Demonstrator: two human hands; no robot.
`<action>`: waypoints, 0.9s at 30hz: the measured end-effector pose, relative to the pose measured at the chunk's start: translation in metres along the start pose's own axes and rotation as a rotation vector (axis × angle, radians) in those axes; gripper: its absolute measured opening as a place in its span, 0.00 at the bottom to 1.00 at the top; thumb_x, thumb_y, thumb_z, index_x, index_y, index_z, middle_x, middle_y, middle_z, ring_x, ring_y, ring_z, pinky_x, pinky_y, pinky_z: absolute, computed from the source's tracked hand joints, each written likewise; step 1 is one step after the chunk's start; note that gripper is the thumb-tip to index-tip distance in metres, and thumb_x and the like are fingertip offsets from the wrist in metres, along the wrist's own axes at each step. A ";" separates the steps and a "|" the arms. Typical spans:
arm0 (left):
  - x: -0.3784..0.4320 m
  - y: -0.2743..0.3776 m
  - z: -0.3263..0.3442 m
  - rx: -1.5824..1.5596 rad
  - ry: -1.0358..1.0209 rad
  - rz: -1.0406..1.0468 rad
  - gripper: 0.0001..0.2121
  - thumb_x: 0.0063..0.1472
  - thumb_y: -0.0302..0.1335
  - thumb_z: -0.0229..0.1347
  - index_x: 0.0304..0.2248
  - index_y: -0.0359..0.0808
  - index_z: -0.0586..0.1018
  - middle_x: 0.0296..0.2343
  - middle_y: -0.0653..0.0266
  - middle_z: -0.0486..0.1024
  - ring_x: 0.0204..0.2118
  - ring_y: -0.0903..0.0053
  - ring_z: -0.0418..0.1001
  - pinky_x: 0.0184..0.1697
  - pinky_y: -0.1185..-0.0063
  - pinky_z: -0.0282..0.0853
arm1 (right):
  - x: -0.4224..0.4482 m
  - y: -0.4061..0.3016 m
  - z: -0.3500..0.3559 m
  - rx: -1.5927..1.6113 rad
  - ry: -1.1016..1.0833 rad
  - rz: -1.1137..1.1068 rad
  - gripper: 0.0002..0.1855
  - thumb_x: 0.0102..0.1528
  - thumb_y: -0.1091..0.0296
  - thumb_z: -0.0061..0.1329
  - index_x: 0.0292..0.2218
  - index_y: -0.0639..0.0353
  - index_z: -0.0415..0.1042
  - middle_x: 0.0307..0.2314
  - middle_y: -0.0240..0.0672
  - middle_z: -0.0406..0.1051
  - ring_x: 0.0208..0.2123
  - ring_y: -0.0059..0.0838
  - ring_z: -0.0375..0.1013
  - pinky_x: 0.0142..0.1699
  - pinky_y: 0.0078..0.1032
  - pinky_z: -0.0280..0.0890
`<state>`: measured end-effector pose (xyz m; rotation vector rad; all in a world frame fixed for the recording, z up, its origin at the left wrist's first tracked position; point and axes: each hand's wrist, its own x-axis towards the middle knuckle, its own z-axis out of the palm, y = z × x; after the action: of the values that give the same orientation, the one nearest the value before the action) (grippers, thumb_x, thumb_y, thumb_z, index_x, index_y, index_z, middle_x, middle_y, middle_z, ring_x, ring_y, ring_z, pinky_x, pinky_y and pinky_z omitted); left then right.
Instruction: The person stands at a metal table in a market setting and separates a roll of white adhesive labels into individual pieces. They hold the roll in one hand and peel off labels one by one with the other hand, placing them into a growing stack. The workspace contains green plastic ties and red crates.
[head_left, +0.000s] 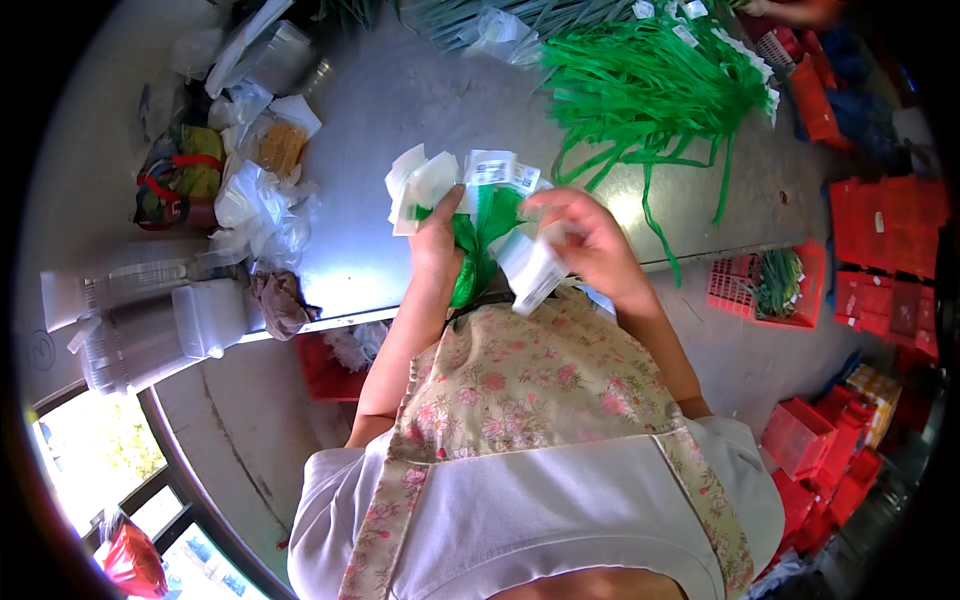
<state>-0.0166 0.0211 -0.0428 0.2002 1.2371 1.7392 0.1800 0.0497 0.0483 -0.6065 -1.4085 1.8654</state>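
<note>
My left hand (436, 238) grips the green net sleeves (466, 262) together with a bunch of white paper labels (422, 186) fanned out above the thumb. Beside it, more printed labels (491, 166) stand up at the top of a green net strip (496, 210). My right hand (589, 236), blurred, has its fingers curled around a few white labels (531, 270) that hang down in front of my apron. Both hands are over the front edge of the metal table (360, 217). The labels bear print and codes.
A heap of green net sleeves (645, 90) with white tags lies at the back right, some strips hanging over the edge. Long green leaves (457, 19) lie behind. Plastic bags (259, 202) and clear containers (142, 322) crowd the left. Red crates (889, 225) stand right; another person's hand (761, 7) shows.
</note>
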 end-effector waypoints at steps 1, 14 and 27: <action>-0.004 0.006 0.005 0.063 -0.033 -0.026 0.16 0.54 0.19 0.56 0.43 0.32 0.71 0.37 0.62 0.73 0.39 0.72 0.72 0.41 0.77 0.69 | 0.007 0.001 0.015 -0.021 -0.112 -0.030 0.06 0.52 0.77 0.49 0.35 0.61 0.71 0.29 0.28 0.69 0.33 0.14 0.67 0.38 0.16 0.63; -0.026 -0.003 -0.013 -0.158 -0.134 -0.228 0.17 0.66 0.38 0.37 0.41 0.33 0.71 0.34 0.60 0.74 0.37 0.73 0.74 0.40 0.75 0.71 | 0.048 0.112 0.037 -0.053 0.452 0.086 0.07 0.52 0.70 0.52 0.28 0.63 0.70 0.17 0.23 0.67 0.20 0.10 0.62 0.24 0.15 0.57; -0.040 0.003 -0.007 -0.112 -0.111 -0.145 0.18 0.65 0.37 0.37 0.44 0.31 0.68 0.38 0.62 0.71 0.41 0.74 0.71 0.46 0.74 0.67 | 0.044 0.101 0.034 -0.377 0.525 0.057 0.09 0.50 0.71 0.54 0.25 0.64 0.67 0.16 0.28 0.63 0.19 0.17 0.57 0.25 0.21 0.56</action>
<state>-0.0012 -0.0143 -0.0294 0.1363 1.0456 1.6440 0.1011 0.0469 -0.0358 -1.2316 -1.3881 1.3396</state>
